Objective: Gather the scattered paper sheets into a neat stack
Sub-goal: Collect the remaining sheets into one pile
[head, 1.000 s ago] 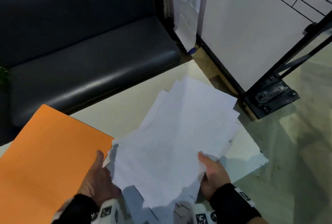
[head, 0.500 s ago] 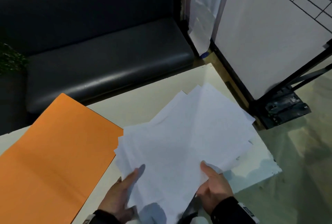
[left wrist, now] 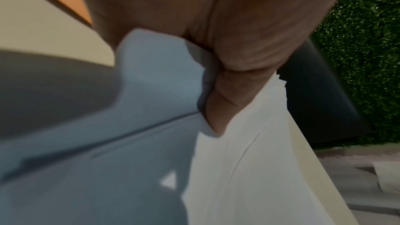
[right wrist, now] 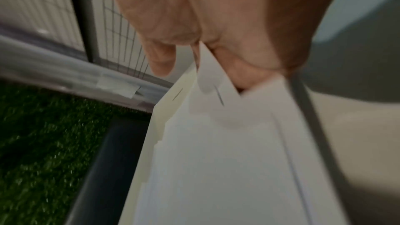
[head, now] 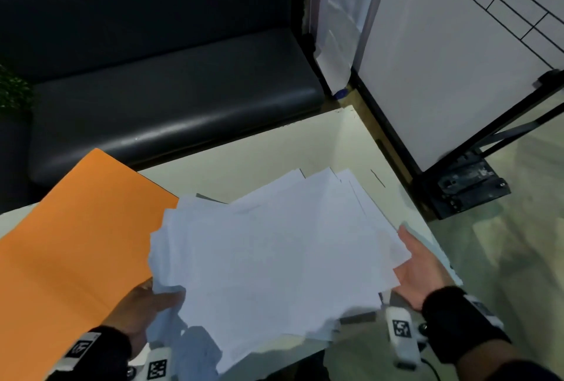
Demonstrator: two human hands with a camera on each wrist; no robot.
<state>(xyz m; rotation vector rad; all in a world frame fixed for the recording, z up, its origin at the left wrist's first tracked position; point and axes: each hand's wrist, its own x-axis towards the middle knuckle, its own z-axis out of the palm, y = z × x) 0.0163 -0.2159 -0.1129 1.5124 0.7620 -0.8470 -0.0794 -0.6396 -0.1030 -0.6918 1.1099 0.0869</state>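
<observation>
A loose, fanned pile of white paper sheets (head: 274, 252) is held just above the cream table (head: 259, 151), with edges and corners out of line. My left hand (head: 143, 304) grips the pile's near-left corner, thumb (left wrist: 225, 95) pressed on top and the other fingers hidden underneath. At the pile's right edge my right hand (head: 421, 270) shows its palm to the sheets. Its thumb (right wrist: 161, 61) stands free above them, and the other fingers are hidden under the paper (right wrist: 216, 160).
An orange folder (head: 70, 243) lies on the table, left of the pile. A black sofa (head: 168, 90) runs along the table's far side. A whiteboard on a black stand (head: 467, 185) is on the floor at right. The table's right edge is beside my right hand.
The pile has turned and spread wider across the table. My right hand slid from the near edge to the right edge, thumb off the top. My left thumb now clamps the near-left corner.
</observation>
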